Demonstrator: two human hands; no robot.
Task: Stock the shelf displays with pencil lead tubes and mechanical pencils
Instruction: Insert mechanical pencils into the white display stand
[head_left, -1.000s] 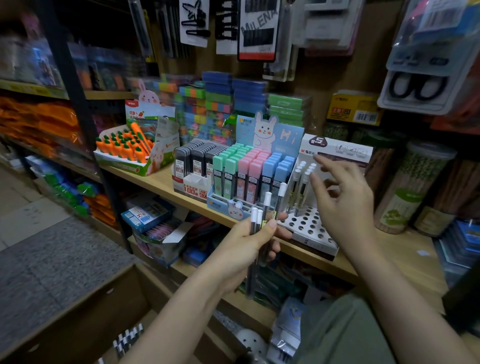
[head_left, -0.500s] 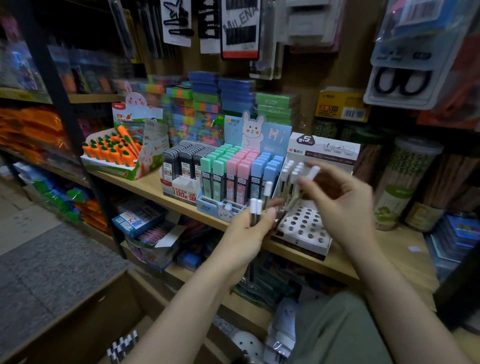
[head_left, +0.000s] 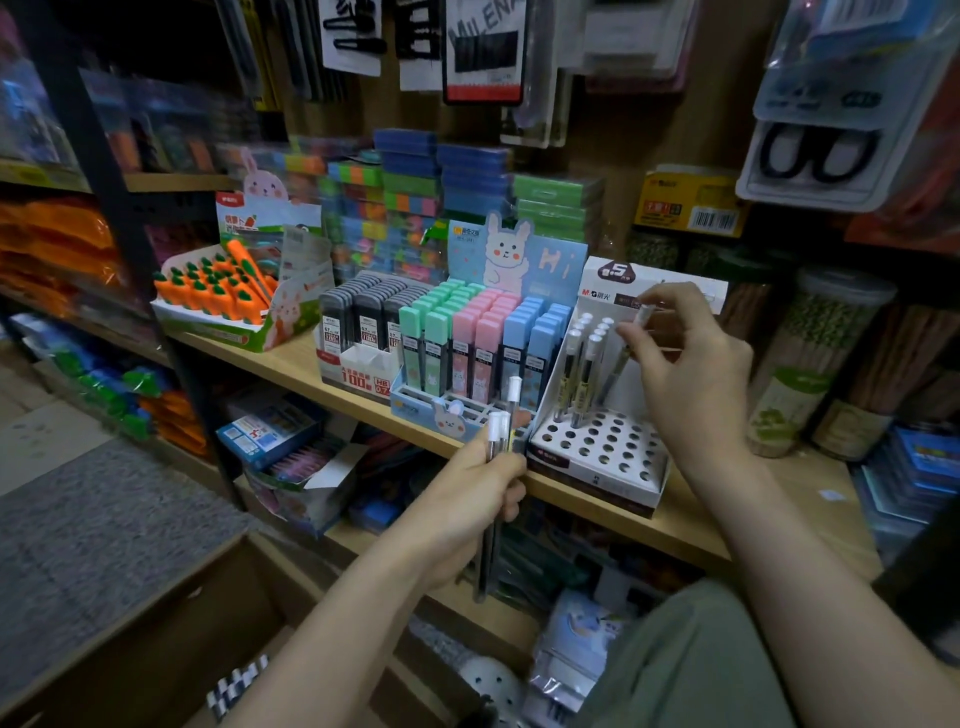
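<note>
Gripping a bundle of mechanical pencils (head_left: 493, 467) upright, white caps up, the left hand (head_left: 462, 512) waits before the shelf while the right hand (head_left: 685, 374) pinches one pencil (head_left: 626, 348), tip tilted down-left, over the perforated display stand (head_left: 597, 452).

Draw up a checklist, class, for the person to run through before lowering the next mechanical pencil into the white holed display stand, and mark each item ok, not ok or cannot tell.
1. Right hand grips one pencil: ok.
2. Pencil tip points down toward the holed display stand: ok.
3. Free holes remain in the stand: ok, most front rows are open.
4. Tip lined up with one particular hole: cannot tell.
5. Left hand holds spare pencils ready: ok.
6. Pastel lead tubes beside the stand stay out of the path: ok.
</note>
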